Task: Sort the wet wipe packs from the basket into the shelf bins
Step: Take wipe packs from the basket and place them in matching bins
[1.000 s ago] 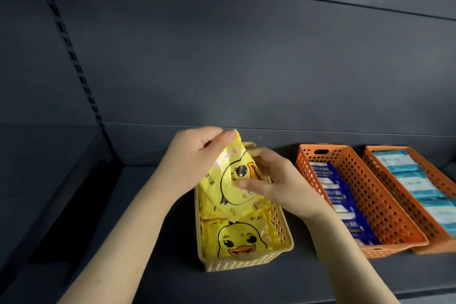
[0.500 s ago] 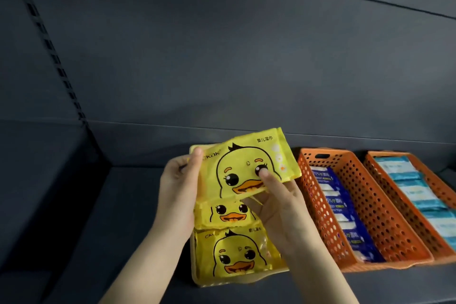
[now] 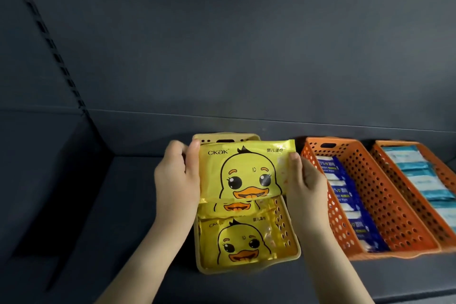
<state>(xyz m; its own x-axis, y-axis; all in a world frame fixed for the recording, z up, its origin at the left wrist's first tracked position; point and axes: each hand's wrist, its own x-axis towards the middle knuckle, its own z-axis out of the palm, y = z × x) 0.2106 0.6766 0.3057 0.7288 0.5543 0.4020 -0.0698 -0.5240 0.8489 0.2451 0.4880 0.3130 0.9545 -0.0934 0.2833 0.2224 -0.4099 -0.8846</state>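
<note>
Left hand (image 3: 176, 180), right hand (image 3: 304, 180) pinching ends of glossy rectangular yellow duck pack (image 3: 244, 170) above perforated yellow bin (image 3: 281, 227).

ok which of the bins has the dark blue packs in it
The middle orange bin holds the dark blue packs. The yellow bin to its left has duck packs, and the far-right orange bin has light blue packs.
</note>
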